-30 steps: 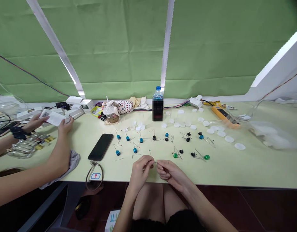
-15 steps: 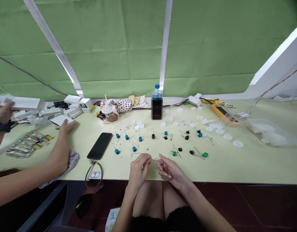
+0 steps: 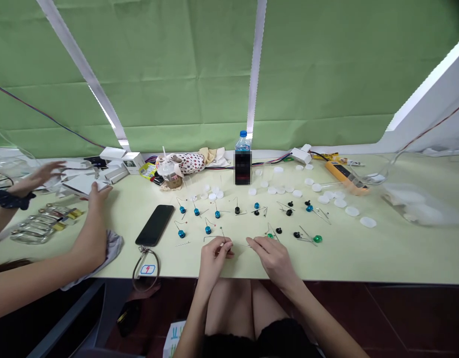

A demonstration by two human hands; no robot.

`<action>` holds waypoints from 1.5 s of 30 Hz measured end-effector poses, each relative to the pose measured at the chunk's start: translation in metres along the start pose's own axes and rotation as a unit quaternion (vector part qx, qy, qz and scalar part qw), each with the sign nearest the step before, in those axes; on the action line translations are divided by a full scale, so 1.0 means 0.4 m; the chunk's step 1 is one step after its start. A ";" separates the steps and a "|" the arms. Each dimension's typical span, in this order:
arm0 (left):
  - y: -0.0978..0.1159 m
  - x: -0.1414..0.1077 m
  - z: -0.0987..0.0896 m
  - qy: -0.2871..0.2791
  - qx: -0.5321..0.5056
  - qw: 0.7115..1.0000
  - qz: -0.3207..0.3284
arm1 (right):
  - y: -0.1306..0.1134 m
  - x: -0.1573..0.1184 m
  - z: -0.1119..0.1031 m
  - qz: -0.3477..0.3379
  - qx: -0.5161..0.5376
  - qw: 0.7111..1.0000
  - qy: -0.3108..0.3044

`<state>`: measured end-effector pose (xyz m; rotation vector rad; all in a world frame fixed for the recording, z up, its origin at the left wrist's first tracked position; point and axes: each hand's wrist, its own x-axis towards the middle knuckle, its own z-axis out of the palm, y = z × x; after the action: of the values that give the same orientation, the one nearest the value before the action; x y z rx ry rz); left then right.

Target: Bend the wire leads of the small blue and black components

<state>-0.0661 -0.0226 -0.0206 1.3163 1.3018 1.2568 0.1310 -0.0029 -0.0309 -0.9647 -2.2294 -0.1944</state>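
My left hand point(image 3: 216, 254) is closed in a pinch at the table's front. A thin metal wire point(image 3: 224, 234) with a small green bead at its top sticks up from its fingers. To its right, my right hand point(image 3: 274, 257) is pinched too, palm down, with a short piece of thin metal rod point(image 3: 245, 244) poking out leftward from its fingertips. Beyond the hands lie small blue knobs on bent wires point(image 3: 208, 229), a black knob point(image 3: 237, 210) and a green knob point(image 3: 318, 239) beside loose rods. My right hand partly hides another green knob point(image 3: 270, 235).
White discs point(image 3: 352, 211) are scattered behind the knobs. A phone point(image 3: 154, 225) lies left of my hands, a bottle point(image 3: 243, 144) stands at the back, and an orange meter point(image 3: 346, 177) is at right. At far left, another person's hands point(image 3: 97, 194) handle white boxes point(image 3: 82, 185).
My hands have moved apart slightly. The green-tipped wire now stands up from my left hand, and my right hand has turned palm down. The other person's left hand has let go of a box.
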 end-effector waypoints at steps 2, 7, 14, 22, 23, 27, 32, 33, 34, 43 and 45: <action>-0.006 0.004 -0.004 0.034 -0.017 0.999 -0.012 | 0.011 -0.002 0.010 0.027 -0.051 0.998 -0.013; -0.013 0.013 0.013 0.054 -0.054 0.997 -0.030 | 0.001 0.018 0.048 0.082 -0.147 0.976 -0.136; -0.033 0.020 0.057 0.054 -0.064 0.995 -0.049 | -0.004 0.031 0.071 0.091 -0.082 0.982 -0.141; -0.017 0.026 0.059 0.005 -0.221 0.970 -0.097 | -0.046 0.057 0.028 0.220 0.309 0.925 0.004; -0.013 0.027 0.058 0.000 -0.240 0.965 -0.105 | -0.054 0.061 0.028 0.226 0.330 0.917 0.013; -0.007 0.032 0.058 -0.011 -0.267 0.954 -0.136 | -0.069 0.066 0.045 0.237 0.344 0.907 0.050; -0.001 0.049 0.070 0.000 -0.234 0.962 -0.137 | -0.058 0.069 0.064 0.263 0.339 0.902 0.055; 0.001 0.054 0.075 0.002 -0.222 0.966 -0.133 | -0.053 0.070 0.066 0.270 0.333 0.902 0.057; 0.003 0.060 0.079 0.004 -0.208 0.970 -0.129 | -0.049 0.072 0.067 0.273 0.320 0.905 0.061; 0.004 0.089 0.107 0.000 -0.108 0.992 -0.058 | -0.028 0.052 0.088 0.164 0.075 0.983 0.043; -0.003 0.085 0.105 -0.002 -0.102 0.993 -0.055 | -0.026 0.049 0.084 0.142 0.055 0.988 0.026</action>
<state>-0.0267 0.0143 -0.0236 1.0896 1.1913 1.2728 0.0963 0.0140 -0.0423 -1.1875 -2.0064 0.0316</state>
